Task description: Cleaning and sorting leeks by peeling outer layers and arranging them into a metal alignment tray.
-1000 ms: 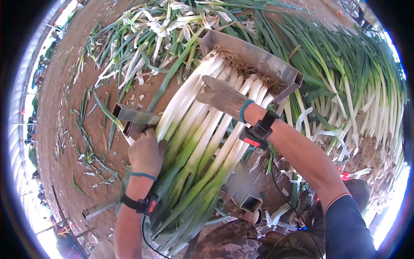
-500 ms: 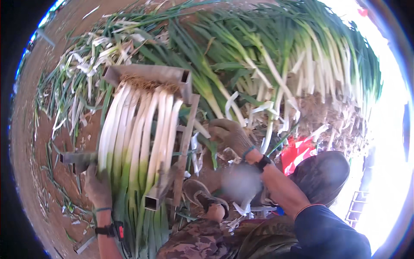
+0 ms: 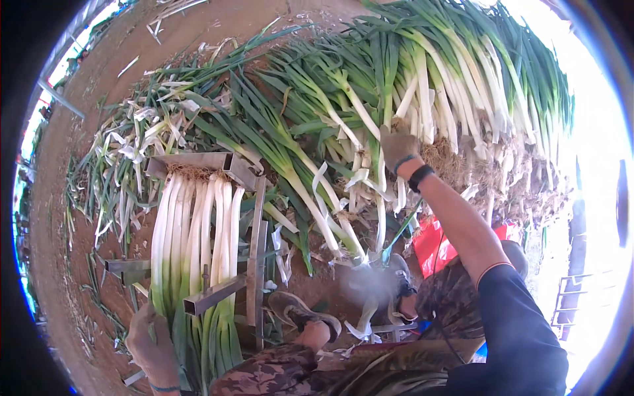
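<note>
A row of trimmed long green onions [image 3: 198,231] lies in a metal frame [image 3: 256,264], their roots against its far crosspiece and their green leaves toward me. My left hand [image 3: 150,343], in a tan work glove, is beside the leaves at the frame's near left. Its fingers look curled in; anything inside them is hidden. My right hand [image 3: 399,148], gloved too, reaches far out to the big pile of untrimmed green onions [image 3: 456,72], at their white stems and roots. The back of this hand hides its fingers, so I cannot tell whether it grips a stem.
Peeled leaves and scraps [image 3: 142,132] are heaped on the soil at the far left. Several loose green onions [image 3: 310,185] lie between frame and pile. A red sheet [image 3: 432,247] is near my knee at right. My shoe [image 3: 300,310] rests just right of the frame.
My right hand has moved away from me to the pile's roots. My left hand has come back from the frame's side bar toward me, along the leaves. The view has shifted.
</note>
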The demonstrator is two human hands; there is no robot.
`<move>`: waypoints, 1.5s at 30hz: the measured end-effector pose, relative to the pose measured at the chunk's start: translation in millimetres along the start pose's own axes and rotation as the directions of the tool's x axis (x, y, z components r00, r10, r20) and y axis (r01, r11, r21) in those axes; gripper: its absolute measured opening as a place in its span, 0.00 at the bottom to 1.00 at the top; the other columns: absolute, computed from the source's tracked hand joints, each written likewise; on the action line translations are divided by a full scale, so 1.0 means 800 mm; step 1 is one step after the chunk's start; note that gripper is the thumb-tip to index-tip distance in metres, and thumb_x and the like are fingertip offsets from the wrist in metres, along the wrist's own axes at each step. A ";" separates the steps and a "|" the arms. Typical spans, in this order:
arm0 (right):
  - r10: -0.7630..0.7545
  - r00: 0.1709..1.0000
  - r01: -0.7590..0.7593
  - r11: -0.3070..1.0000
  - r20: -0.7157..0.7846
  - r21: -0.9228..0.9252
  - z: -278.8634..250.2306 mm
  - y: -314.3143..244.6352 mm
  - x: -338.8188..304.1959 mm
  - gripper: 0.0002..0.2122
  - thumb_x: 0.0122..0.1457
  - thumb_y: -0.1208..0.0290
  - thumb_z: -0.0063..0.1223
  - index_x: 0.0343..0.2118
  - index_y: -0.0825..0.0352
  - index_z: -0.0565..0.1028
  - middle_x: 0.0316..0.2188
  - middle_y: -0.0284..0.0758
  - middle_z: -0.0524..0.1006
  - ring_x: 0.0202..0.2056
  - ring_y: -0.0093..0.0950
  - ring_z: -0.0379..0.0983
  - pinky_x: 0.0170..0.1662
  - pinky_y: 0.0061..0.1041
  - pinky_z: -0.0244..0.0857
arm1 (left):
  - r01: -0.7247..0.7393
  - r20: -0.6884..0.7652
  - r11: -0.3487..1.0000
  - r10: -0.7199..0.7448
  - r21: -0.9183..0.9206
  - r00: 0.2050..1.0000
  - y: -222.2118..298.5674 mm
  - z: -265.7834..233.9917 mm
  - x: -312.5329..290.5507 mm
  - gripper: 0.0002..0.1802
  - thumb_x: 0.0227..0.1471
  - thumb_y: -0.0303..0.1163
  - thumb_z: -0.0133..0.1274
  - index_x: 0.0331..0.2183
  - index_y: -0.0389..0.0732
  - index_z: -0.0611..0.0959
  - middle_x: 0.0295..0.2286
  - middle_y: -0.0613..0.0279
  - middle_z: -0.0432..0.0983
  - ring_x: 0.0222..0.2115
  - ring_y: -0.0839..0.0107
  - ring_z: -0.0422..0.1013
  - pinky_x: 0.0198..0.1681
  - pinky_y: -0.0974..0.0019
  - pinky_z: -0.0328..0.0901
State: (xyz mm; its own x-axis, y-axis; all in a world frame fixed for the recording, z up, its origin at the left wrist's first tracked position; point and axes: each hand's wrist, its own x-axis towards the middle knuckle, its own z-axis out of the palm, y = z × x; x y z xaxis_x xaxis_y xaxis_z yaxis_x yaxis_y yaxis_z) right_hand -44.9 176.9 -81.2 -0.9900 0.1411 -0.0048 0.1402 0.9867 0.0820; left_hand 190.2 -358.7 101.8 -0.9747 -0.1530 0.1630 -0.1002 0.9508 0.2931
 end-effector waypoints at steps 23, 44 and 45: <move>-0.643 0.734 0.463 0.708 0.218 0.533 -0.044 -0.119 0.028 0.16 0.51 0.63 0.64 0.41 0.64 0.82 0.33 0.43 0.83 0.35 0.40 0.81 0.41 0.36 0.74 | 0.281 0.756 0.907 0.061 -0.315 0.652 0.221 0.437 -0.100 0.18 0.53 0.45 0.57 0.36 0.40 0.84 0.35 0.45 0.81 0.39 0.44 0.77 0.44 0.49 0.71; -0.247 0.755 -0.098 0.873 0.607 0.478 0.150 -0.149 -0.010 0.22 0.44 0.62 0.67 0.37 0.76 0.81 0.35 0.49 0.83 0.35 0.41 0.82 0.39 0.33 0.75 | 0.935 0.928 -0.053 -0.151 -0.351 0.340 0.162 0.522 -0.041 0.16 0.50 0.32 0.64 0.39 0.33 0.84 0.26 0.61 0.78 0.20 0.72 0.71 0.22 0.67 0.66; -0.317 0.744 -0.048 0.853 0.589 0.519 0.126 -0.131 -0.007 0.22 0.41 0.61 0.71 0.35 0.76 0.82 0.32 0.48 0.83 0.31 0.37 0.80 0.37 0.33 0.74 | 0.928 0.912 -0.012 -0.191 -0.372 0.363 0.165 0.508 -0.035 0.15 0.50 0.32 0.64 0.38 0.32 0.85 0.25 0.61 0.78 0.20 0.72 0.71 0.21 0.67 0.65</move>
State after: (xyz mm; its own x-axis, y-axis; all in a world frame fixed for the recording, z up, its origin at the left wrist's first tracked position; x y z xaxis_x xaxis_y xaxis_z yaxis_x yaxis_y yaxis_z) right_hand -52.2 81.0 -190.6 -0.7711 -0.1602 -0.6162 0.1752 0.8770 -0.4473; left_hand 123.5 -119.8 -246.8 -0.5172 0.0082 -0.8558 -0.8289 -0.2537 0.4986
